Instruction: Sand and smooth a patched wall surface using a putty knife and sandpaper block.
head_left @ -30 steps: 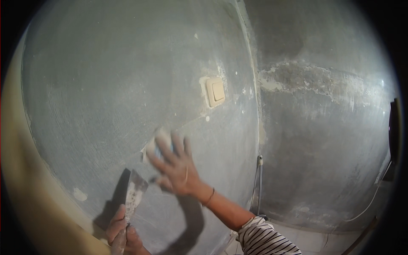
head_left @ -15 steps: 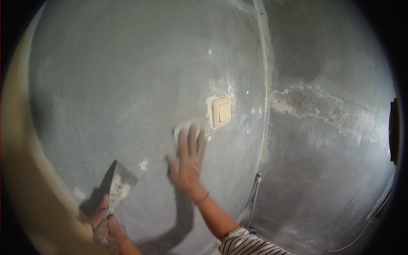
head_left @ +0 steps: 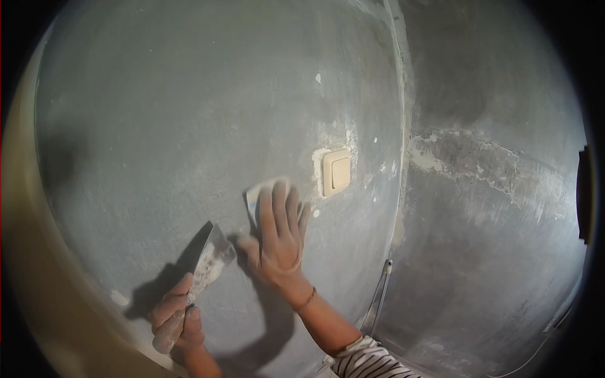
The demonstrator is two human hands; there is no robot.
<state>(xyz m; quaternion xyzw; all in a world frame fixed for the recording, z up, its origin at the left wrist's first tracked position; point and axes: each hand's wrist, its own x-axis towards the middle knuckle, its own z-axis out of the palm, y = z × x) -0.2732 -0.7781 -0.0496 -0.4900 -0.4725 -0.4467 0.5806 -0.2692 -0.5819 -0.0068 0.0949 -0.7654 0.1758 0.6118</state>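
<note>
My left hand grips a putty knife with a whitish, mottled metal blade, angled upward beside the wall. To its right, my right hand lies flat with slightly spread fingers over a pale sheet or pad, pressing it against the grey plastered wall. The sheet is partly hidden behind the fingers. A cream light switch sits just above and right of that hand, with chipped white patches around it.
At the wall corner a second grey wall has a rough, peeled band. Metal rods with a white end lean low in the corner. A thin cable runs at lower right, and a dark object shows at the right edge.
My right hand with the sheet moved up toward the switch, then slightly left over the last half second. The putty knife rose and shifted toward my right hand. The view shifted a little.
</note>
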